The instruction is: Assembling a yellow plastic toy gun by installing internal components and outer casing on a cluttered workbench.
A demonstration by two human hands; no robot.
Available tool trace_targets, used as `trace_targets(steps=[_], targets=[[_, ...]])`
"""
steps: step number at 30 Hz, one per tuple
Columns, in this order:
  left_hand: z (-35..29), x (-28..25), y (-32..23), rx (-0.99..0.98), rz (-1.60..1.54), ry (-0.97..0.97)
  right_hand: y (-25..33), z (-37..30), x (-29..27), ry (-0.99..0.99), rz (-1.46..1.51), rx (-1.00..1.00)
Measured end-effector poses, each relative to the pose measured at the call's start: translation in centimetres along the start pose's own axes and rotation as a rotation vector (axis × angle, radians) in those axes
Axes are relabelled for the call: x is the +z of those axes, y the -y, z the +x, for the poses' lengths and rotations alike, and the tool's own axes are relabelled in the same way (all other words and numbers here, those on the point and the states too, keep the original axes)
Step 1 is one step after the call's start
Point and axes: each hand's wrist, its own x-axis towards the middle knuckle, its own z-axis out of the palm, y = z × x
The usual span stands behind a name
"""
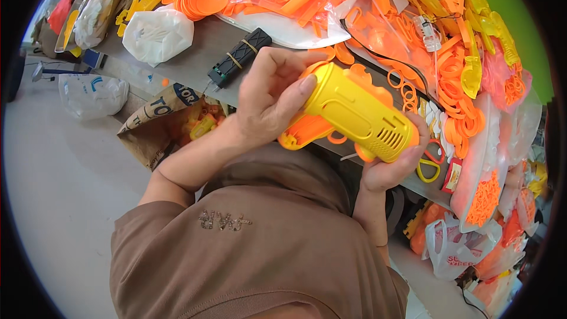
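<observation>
- Bag of brown paper [147, 130] is seen below the near edge of the table [204, 41], toward its left end, with yellow and orange pieces inside it.
- White bag [158, 35], its mouth open, is set on the table close to the near edge, with orange discs [198, 1] stacked just beyond it.
- Black oblong device [239, 58], bound by two tan bands, is laid near the same edge, just beside the left hand.
- Left hand [271, 91] is partly closed on the left end of the yellow-and-orange casing [361, 111]; the thumb is pressed on the yellow face, and how the hidden fingers are placed cannot be told.
- Casing is held raised over the table's near edge, between both hands; its long axis is sloped from upper left to lower right, away from the left palm toward the right one. Neither hand is nearer, since both are in contact.
- Right hand [393, 168] is half curled around the lower right end, by the slotted vents; its grip behind is hidden.
- Scissors [430, 178] with red and yellow handles are laid by the near edge, right of the right hand, below the orange rings [407, 91].
</observation>
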Motion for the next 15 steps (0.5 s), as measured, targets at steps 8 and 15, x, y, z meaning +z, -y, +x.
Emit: trace_targets(steps=[8, 15], targets=[[-1.7, -0.2, -2.5, -0.337, -0.054, 0.186, 0.9, -1.5, -0.3, 0.073, 0.038, -0.032], [-1.7, 0.3, -1.7, -0.398, -0.235, 0.126, 1.0, -1.5, -0.4, 0.04, -0.082, -0.056]])
